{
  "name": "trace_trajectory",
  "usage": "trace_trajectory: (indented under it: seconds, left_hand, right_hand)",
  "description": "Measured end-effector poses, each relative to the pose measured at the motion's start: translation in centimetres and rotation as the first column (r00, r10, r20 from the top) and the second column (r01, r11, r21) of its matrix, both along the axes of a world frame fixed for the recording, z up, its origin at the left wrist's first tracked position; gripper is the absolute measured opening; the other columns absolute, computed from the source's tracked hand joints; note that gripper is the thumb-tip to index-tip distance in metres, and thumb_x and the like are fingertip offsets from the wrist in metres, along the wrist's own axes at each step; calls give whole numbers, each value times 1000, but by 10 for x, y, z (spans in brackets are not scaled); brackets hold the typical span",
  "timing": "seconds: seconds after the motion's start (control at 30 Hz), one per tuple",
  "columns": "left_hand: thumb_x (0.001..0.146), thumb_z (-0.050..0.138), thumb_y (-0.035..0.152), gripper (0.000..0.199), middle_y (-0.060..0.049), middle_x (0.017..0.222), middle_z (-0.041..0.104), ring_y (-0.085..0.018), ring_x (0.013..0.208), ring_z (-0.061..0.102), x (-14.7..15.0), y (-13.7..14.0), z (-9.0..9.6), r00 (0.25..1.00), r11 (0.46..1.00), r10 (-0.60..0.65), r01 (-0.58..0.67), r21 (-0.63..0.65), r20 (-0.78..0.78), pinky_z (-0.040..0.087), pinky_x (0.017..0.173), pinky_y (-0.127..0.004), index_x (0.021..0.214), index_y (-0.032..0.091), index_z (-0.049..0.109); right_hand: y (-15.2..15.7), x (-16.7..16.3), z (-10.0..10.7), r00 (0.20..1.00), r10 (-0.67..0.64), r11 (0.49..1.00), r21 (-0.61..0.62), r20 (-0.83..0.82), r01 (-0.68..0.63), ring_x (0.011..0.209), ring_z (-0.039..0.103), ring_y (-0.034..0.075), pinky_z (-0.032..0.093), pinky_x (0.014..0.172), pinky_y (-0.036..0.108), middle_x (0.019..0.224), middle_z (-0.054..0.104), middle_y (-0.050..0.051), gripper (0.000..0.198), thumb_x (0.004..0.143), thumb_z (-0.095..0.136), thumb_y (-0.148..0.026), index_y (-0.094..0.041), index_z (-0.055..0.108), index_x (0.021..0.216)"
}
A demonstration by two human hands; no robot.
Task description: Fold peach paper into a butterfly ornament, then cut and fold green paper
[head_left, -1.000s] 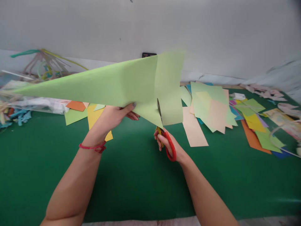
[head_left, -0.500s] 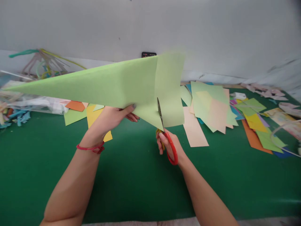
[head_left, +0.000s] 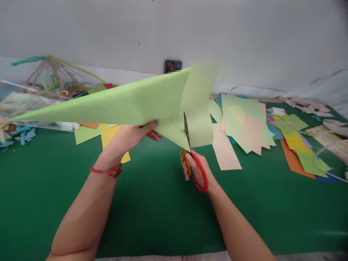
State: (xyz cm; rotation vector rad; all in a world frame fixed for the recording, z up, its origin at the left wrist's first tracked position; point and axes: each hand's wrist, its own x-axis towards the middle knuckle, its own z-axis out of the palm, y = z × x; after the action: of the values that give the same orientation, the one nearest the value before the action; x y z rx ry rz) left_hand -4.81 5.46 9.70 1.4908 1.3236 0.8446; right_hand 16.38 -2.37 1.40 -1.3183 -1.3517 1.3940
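Observation:
A large folded sheet of light green paper (head_left: 130, 98) hangs in the air above the table, tapering to a point at the left. My left hand (head_left: 138, 136) pinches its lower edge, thumb in front and fingers behind. In my right hand (head_left: 199, 165) is a pair of scissors (head_left: 201, 174) with a red and a yellow handle. One dark blade lies in front of the paper near the lower edge of its right part, beside the fold line; the other blade is hidden behind the sheet.
Loose coloured sheets (head_left: 241, 123) lie at the back right of the green table (head_left: 152, 217), with more paper pieces (head_left: 299, 141) farther right. A plastic bag (head_left: 54, 119) and curled strips (head_left: 54, 79) sit at the left. A small dark object (head_left: 173, 66) stands by the wall.
The paper's left tip has dropped and shifted right, and its upper edge has bent lower. The scissors' handles have spread a little. Both hands keep their grips.

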Motion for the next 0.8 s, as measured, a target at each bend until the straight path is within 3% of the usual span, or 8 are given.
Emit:
trace_trajectory:
  seconds: [0.8]
  left_hand:
    - [80, 58, 46, 31, -3, 67, 71, -18, 67, 68, 1, -2, 2, 1000, 1000, -2, 2, -20, -23, 53, 71, -29, 67, 19, 65]
  right_hand:
    - [-3, -3, 7, 998, -52, 998, -30, 47, 54, 28, 45, 8, 35, 31, 21, 45, 47, -8, 36, 86, 46, -53, -20, 47, 72]
